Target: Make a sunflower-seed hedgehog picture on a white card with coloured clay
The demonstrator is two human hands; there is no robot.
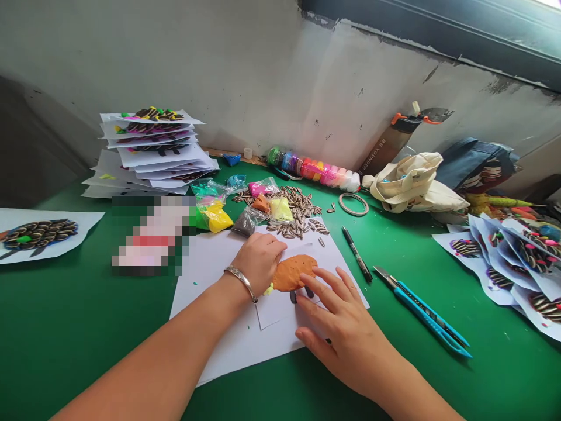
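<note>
A flattened oval of orange clay lies on a small white paper card, with dark leg-like pieces along its lower edge. My left hand, wearing a silver bangle, is curled closed at the oval's left end. A bit of pale yellow clay shows just below its fingers; the fingertips are largely hidden. My right hand is open with fingers apart, its fingertips at the oval's lower right edge. Under the card is a larger white sheet on the green table.
Sunflower seeds and bagged clay lie beyond the sheet. On the right are a black pen, a blue utility knife with its blade out and a tape roll. Seed-decorated papers are stacked back left.
</note>
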